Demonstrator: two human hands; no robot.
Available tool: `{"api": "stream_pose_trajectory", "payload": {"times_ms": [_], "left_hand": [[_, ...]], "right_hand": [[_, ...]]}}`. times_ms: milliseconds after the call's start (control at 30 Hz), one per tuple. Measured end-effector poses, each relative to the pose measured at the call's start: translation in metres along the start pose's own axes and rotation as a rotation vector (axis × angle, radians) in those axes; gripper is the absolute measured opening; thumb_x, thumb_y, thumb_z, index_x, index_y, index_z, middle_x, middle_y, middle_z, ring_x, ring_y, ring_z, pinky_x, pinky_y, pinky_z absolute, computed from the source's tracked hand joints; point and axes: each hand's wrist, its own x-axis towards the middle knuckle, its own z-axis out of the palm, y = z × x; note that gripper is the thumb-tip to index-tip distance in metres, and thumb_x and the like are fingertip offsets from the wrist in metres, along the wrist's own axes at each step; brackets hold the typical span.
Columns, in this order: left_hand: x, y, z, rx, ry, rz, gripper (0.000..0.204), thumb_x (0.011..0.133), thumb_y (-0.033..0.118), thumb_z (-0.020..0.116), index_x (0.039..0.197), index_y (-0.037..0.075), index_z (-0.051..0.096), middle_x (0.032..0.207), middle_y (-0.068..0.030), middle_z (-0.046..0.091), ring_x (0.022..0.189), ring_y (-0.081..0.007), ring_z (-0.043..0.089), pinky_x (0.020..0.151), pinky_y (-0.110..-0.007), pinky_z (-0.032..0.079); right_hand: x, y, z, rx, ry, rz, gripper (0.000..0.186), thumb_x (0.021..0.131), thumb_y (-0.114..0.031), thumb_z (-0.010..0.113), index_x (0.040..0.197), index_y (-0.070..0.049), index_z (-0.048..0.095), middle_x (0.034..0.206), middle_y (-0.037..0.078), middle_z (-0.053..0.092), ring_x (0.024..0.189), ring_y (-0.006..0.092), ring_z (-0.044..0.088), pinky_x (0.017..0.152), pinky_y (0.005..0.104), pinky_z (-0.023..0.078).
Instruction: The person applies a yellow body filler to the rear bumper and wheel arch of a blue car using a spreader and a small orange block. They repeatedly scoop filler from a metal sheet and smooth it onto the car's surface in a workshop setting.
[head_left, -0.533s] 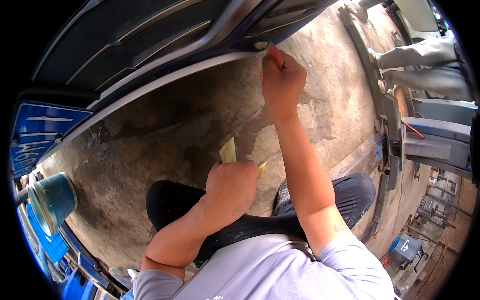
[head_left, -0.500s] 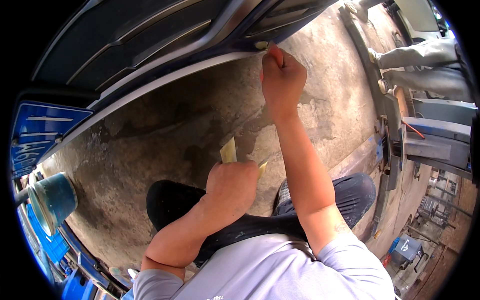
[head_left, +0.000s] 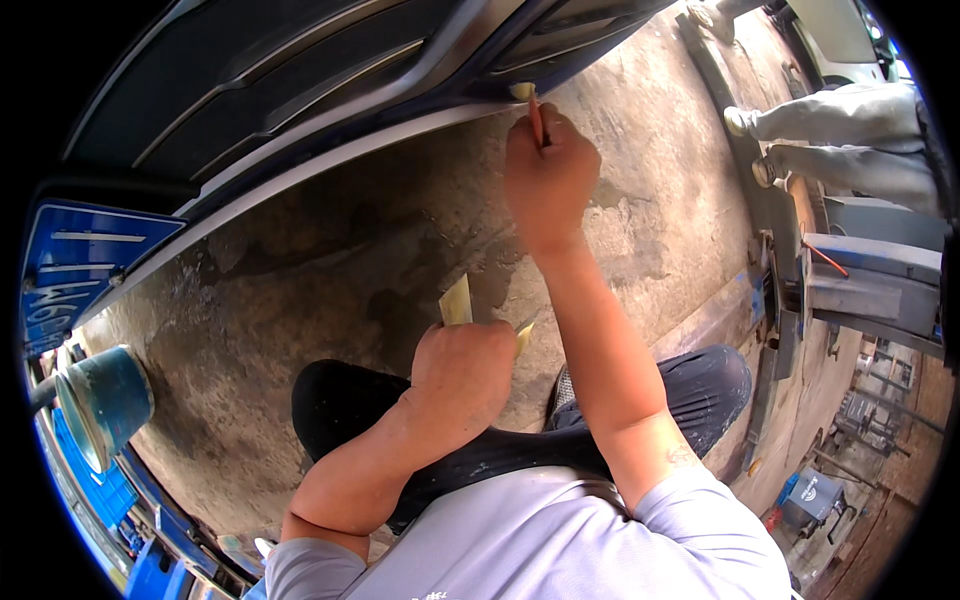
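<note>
My right hand is closed on a thin orange-red spreader, seen nearly edge-on. Its tip is at or just beside a pale yellow patch, which looks like filler, on the lower edge of the dark car bumper. Whether tip and patch touch is hard to tell. Above my knees, my left hand is closed around a flat piece coated pale yellow. One end stands up past the knuckles, and a smaller yellow bit shows at the hand's right side; its middle is hidden by the fingers.
A teal bucket stands at the left, below a blue licence plate. At the upper right, another person's grey-trousered legs are beside a metal frame. A grey-blue box is at lower right. The concrete floor has damp patches.
My right hand has shifted slightly left and down, turning the spreader from its broad face to nearly edge-on. The other person's feet have moved a little. My left hand is still.
</note>
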Motion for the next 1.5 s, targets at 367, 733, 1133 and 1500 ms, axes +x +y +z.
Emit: {"api": "stream_pose_trajectory", "payload": {"times_ms": [367,733,1133,1500], "left_hand": [[-0.001,0.001,-0.002,0.017,0.0,0.017,0.007,0.081,0.004,0.058,0.075,0.002,0.061,0.068,-0.0197,0.064,0.068,-0.0405,0.065,0.067,-0.049,0.051],[-0.004,0.001,-0.002,0.026,0.008,0.034,0.008,0.082,0.005,0.058,0.074,0.002,0.059,0.067,-0.0198,0.064,0.067,-0.0404,0.065,0.066,-0.049,0.051],[-0.004,0.0,0.0,0.05,0.0,0.017,0.004,0.078,0.005,0.063,0.077,0.004,0.067,0.068,-0.0159,0.067,0.069,-0.0353,0.069,0.068,-0.045,0.053],[-0.004,0.002,0.0,0.084,0.011,0.053,0.002,0.077,0.005,0.063,0.075,0.005,0.064,0.066,-0.0158,0.066,0.066,-0.0339,0.069,0.065,-0.043,0.053]], "right_hand": [[0.0,-0.003,0.005,-0.066,-0.035,-0.099,0.015,0.085,-0.013,0.06,0.078,0.0,0.061,0.067,0.022,0.057,0.06,0.0387,0.059,0.058,0.0395,0.046],[0.011,0.028,0.005,-0.015,-0.011,0.03,0.012,0.085,-0.011,0.058,0.088,-0.003,0.067,0.07,0.022,0.06,0.067,0.0414,0.062,0.061,0.0457,0.047],[-0.009,0.009,0.011,0.093,0.015,0.013,0.01,0.084,-0.01,0.06,0.086,-0.003,0.066,0.068,0.022,0.058,0.064,0.0427,0.058,0.057,0.043,0.045],[-0.004,0.023,0.016,0.33,0.027,0.128,0.016,0.091,-0.007,0.057,0.08,0.001,0.064,0.062,0.001,0.052,0.06,0.0084,0.047,0.056,0.0278,0.04]]}}
